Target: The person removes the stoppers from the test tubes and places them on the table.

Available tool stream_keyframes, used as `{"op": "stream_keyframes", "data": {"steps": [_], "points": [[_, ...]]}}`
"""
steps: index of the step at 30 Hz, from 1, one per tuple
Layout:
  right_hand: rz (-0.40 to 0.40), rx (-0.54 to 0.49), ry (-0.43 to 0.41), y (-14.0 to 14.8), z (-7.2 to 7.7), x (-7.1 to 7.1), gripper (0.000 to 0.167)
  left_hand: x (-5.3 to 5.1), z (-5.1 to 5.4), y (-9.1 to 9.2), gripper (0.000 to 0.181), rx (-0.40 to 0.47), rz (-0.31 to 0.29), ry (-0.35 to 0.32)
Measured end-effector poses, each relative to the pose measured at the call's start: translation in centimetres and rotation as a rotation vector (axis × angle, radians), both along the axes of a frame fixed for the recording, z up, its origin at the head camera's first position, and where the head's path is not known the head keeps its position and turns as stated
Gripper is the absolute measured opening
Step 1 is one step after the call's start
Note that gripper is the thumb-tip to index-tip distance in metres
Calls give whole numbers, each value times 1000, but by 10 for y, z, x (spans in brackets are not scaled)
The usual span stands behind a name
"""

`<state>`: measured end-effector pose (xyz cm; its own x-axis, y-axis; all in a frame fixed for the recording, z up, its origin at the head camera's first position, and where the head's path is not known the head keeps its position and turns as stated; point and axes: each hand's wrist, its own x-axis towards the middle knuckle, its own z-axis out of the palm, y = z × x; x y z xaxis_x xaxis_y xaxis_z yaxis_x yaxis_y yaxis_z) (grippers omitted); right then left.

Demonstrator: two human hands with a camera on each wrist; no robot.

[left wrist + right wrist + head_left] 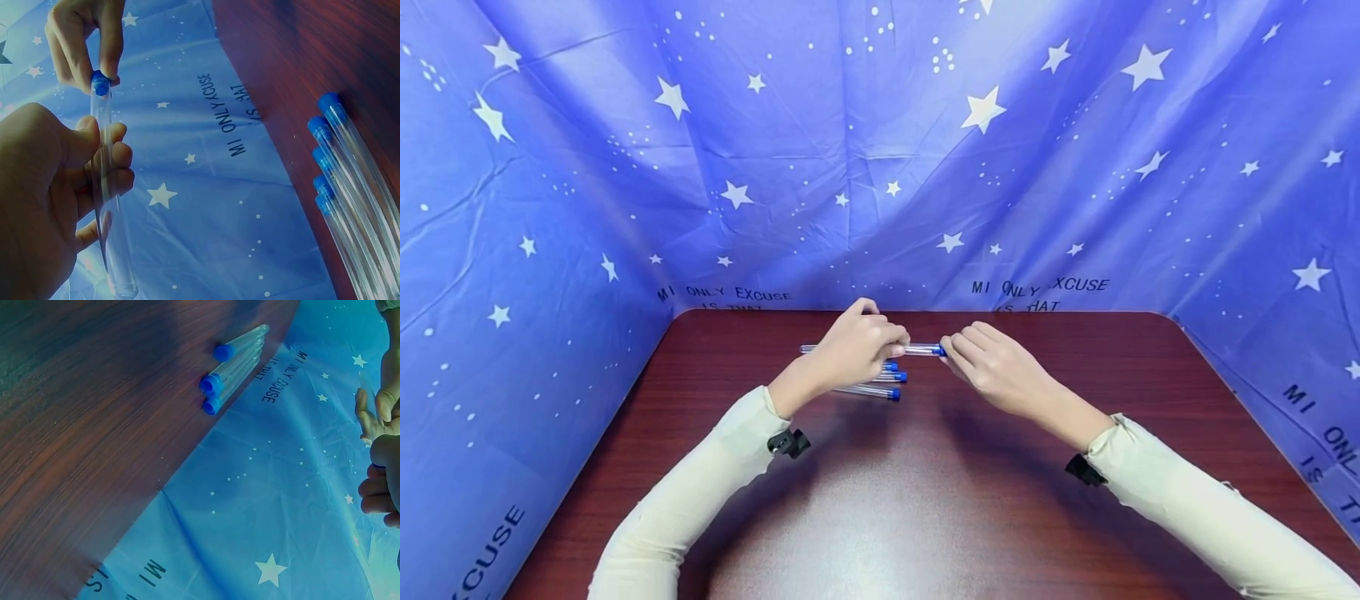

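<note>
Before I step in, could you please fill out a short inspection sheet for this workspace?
Surface: reddish-brown wood-grain table, glossy.
Job's things: one clear tube raised, with a blue cap at its mouth; whether it is fully seated, I cannot tell. Several capped tubes lie side by side on the table.
Clutter: nothing seen.
Left hand: grips the raised tube's body.
Right hand: pinches its cap.
Cables: nothing seen.
Surroundings: blue curtain with white stars and black lettering.
</note>
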<state>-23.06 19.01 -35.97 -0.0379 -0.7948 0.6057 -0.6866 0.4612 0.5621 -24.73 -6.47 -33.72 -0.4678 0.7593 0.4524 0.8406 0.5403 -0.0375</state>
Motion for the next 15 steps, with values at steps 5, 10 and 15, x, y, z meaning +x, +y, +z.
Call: {"op": "stream_keyframes", "data": {"steps": [5,10,15], "points": [[25,-14,51,1,-2,-1,23,0,3,1,12,-4,5,-62],[47,-12,80,2,-3,-3,21,0,6,1,12,-11,-3,-90],[28,22,124,5,-1,-2,27,-2,3,-1,19,-11,-3,-114]]}}
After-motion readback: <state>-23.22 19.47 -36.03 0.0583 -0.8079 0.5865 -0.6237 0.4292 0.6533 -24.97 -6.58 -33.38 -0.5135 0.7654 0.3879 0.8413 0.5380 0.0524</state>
